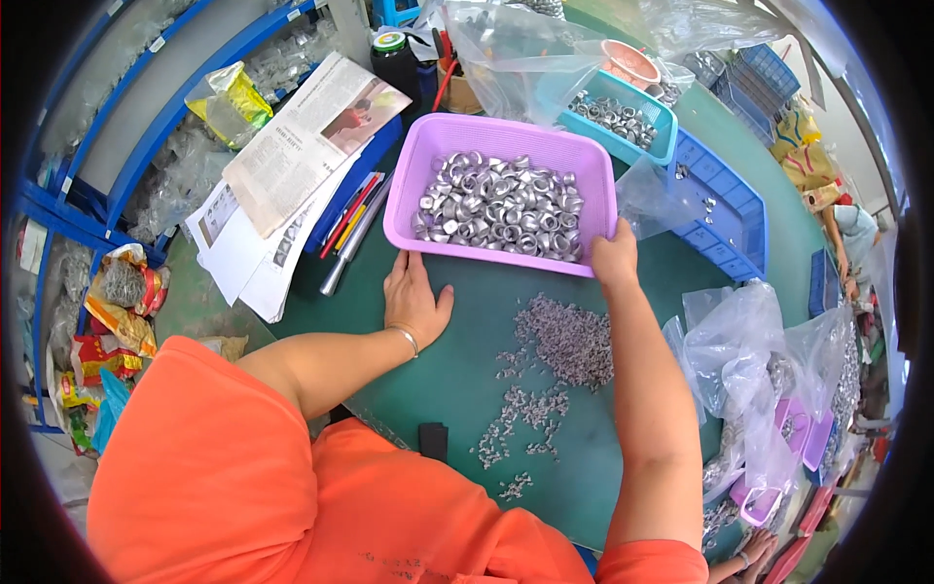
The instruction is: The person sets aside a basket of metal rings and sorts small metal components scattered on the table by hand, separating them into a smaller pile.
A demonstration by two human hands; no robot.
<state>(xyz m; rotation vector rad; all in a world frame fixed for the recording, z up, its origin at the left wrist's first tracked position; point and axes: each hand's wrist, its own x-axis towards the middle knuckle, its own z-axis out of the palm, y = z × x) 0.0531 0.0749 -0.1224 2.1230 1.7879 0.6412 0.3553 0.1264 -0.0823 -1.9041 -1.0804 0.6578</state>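
Observation:
A purple plastic basket (501, 265) holds a heap of silver metal rings (506, 206). My right hand (615, 255) grips its near right corner, with the thumb along the rim. At the basket's near left edge, my left hand (416, 300) lies low at the table with thumb apart and fingers stretched forward; the fingertips meet the basket's edge and are partly hidden. A pile of tiny greyish metal pieces (566, 341) lies in front of the basket, partly behind my right forearm, with smaller scatterings (525, 419) nearer to me.
Papers with a newspaper (302, 146), several pens (352, 219) and a dark can (393, 73) stand left. A turquoise basket (654, 146), a blue tray (725, 219) and plastic bags (735, 341) lie right. Another person's hands (757, 557) show at lower right.

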